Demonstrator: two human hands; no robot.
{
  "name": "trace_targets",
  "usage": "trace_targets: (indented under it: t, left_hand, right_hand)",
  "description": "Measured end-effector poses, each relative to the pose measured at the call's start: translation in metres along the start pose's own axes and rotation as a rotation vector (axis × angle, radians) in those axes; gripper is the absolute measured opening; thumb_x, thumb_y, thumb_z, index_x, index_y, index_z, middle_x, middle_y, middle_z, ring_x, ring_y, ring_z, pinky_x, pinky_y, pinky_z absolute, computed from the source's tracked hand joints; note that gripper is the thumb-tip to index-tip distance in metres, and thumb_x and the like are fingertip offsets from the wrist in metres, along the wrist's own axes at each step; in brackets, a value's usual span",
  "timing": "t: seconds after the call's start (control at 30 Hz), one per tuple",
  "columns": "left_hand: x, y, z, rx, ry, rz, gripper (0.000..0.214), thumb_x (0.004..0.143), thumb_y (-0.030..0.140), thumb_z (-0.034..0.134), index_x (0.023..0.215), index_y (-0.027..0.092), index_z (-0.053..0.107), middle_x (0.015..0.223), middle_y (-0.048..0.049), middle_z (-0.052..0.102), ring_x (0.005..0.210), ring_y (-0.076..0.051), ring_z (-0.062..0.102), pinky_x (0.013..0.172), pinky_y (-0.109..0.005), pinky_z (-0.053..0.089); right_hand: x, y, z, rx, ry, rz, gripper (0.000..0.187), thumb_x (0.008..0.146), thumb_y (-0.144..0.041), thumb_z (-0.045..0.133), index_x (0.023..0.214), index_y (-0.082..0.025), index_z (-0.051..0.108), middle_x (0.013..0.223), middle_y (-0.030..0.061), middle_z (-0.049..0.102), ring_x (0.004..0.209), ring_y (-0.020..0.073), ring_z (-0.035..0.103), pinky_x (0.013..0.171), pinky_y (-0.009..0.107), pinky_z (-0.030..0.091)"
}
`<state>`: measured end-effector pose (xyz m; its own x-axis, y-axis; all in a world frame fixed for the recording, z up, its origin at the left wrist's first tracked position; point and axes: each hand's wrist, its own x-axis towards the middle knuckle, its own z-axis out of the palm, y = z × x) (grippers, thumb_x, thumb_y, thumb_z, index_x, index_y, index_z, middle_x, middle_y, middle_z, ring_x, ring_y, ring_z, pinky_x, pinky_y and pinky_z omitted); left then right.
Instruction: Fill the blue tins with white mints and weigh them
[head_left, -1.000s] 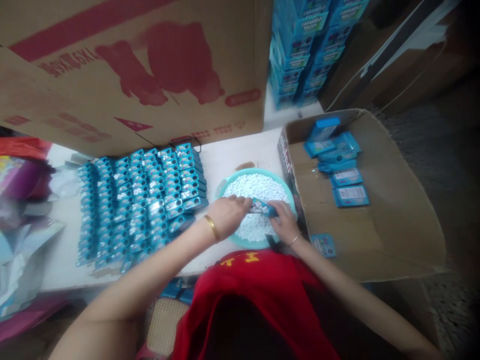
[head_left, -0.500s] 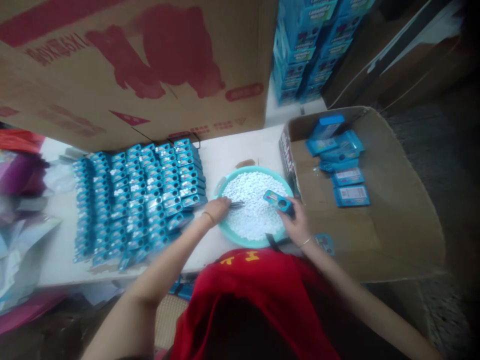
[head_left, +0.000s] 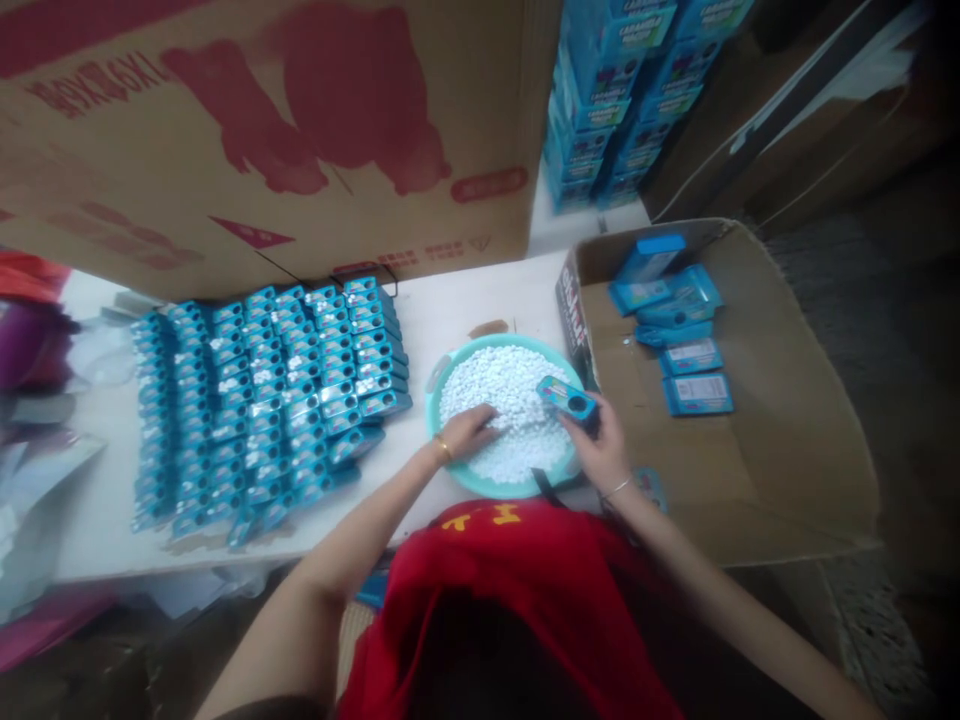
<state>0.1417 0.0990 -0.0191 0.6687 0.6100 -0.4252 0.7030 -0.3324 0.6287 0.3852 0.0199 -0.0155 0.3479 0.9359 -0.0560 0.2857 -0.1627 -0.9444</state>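
A round light-green basin (head_left: 433,400) full of small white pellets (head_left: 495,375) stands on the table before me. My left hand (head_left: 466,433) reaches over its left side, fingertips down at the pellets, thumb and fingers a little apart. Whether it has pellets between the fingertips is hard to see. My right hand (head_left: 606,450), at the basin's right rim, is closed around one end of a small blue box (head_left: 559,393). The box is tilted over the pellets, and a dark round opening shows on its upturned side.
Several rows of similar blue boxes (head_left: 255,400) stand on the white table (head_left: 442,300) at left. To the right, an open carton (head_left: 690,470) holds several blue packs (head_left: 694,355). Behind are a large printed carton (head_left: 360,220) and stacked blue display boxes (head_left: 611,110).
My left hand has moved right, from the basin's rim further over the pellets. A dark thin shape at its fingertips no longer shows. My right hand keeps the box, shifted slightly right.
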Motion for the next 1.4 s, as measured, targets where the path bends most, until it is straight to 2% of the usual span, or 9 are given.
trace_targets:
  t: [0.2,0.4,0.73,0.83,0.9,1.0,1.13,1.3,1.4]
  left_hand:
    - [-0.039,0.020,-0.064,0.009,0.085,0.102,0.024,0.091,0.037,0.044,0.104,0.017,0.051,0.092,-0.0055,0.058,0.076,-0.015,0.054,0.071,-0.027,0.044]
    - [-0.041,0.070,-0.109,0.279,0.003,0.116,0.020,0.092,0.031,0.043,0.101,0.017,0.053,0.092,-0.0058,0.059,0.082,-0.016,0.056,0.072,-0.027,0.045]
    - [-0.030,0.161,-0.125,0.727,-0.156,-0.002,0.020,0.091,0.012,0.038,0.093,0.011,0.058,0.088,-0.0105,0.059,0.081,-0.020,0.058,0.065,-0.030,0.047]
    - [-0.032,0.161,-0.128,0.737,-0.118,0.021,0.020,0.091,0.012,0.038,0.093,0.012,0.058,0.086,-0.0098,0.059,0.083,-0.021,0.057,0.066,-0.030,0.047]
    - [-0.033,0.141,-0.128,0.718,-0.058,-0.015,0.018,0.091,0.015,0.039,0.096,0.014,0.057,0.089,-0.0089,0.059,0.084,-0.021,0.057,0.068,-0.031,0.047]
    - [-0.033,0.085,-0.114,0.644,-0.036,-0.153,0.016,0.090,0.017,0.042,0.099,0.014,0.055,0.095,-0.0099,0.059,0.088,-0.022,0.057,0.072,-0.033,0.047]
    - [-0.022,0.015,-0.058,0.363,-0.144,-0.245,0.014,0.087,0.012,0.043,0.093,0.012,0.056,0.094,-0.0130,0.059,0.090,-0.025,0.058,0.078,-0.038,0.047]
    - [0.013,0.011,0.026,0.138,-0.127,-0.112,0.020,0.087,0.018,0.045,0.104,0.017,0.054,0.106,-0.0103,0.060,0.100,-0.022,0.056,0.088,-0.035,0.045]
    - [0.028,0.022,0.050,0.054,-0.084,-0.071,0.030,0.086,0.014,0.042,0.115,0.016,0.051,0.112,-0.0112,0.059,0.104,-0.022,0.055,0.091,-0.033,0.044]
  right_hand:
    - [0.005,0.001,0.003,-0.145,-0.069,-0.171,0.038,0.082,-0.028,0.057,0.119,-0.022,0.051,0.114,0.0098,0.057,0.110,0.0262,0.053,0.097,0.046,0.043]
    - [0.003,-0.013,0.011,-0.244,-0.235,-0.333,0.044,0.076,-0.012,0.045,0.119,-0.021,0.051,0.115,0.0098,0.057,0.112,0.0267,0.051,0.101,0.049,0.041]
    - [-0.004,-0.014,0.022,-0.224,-0.261,-0.378,0.045,0.078,-0.011,0.045,0.121,-0.021,0.050,0.116,0.0094,0.058,0.114,0.0258,0.051,0.105,0.050,0.037]
    - [-0.004,-0.012,0.022,-0.208,-0.253,-0.371,0.043,0.078,-0.012,0.046,0.120,-0.020,0.050,0.117,0.0098,0.058,0.114,0.0257,0.051,0.106,0.050,0.036]
    - [-0.003,-0.011,0.018,-0.193,-0.235,-0.344,0.041,0.079,-0.013,0.046,0.119,-0.020,0.051,0.116,0.0101,0.058,0.113,0.0260,0.051,0.104,0.050,0.038]
    - [-0.001,-0.008,0.010,-0.177,-0.189,-0.296,0.040,0.079,-0.016,0.047,0.118,-0.020,0.051,0.115,0.0104,0.058,0.112,0.0263,0.052,0.101,0.048,0.041]
    - [0.004,-0.003,0.002,-0.174,-0.117,-0.241,0.036,0.082,-0.024,0.052,0.118,-0.022,0.051,0.114,0.0097,0.058,0.110,0.0257,0.053,0.098,0.045,0.044]
    - [0.009,-0.004,0.003,-0.143,-0.063,-0.164,0.036,0.083,-0.034,0.057,0.117,-0.023,0.051,0.113,0.0088,0.058,0.108,0.0253,0.055,0.096,0.044,0.044]
    - [0.010,-0.007,0.004,-0.104,-0.072,-0.103,0.039,0.083,-0.037,0.060,0.118,-0.023,0.050,0.113,0.0086,0.058,0.106,0.0246,0.056,0.096,0.043,0.044]
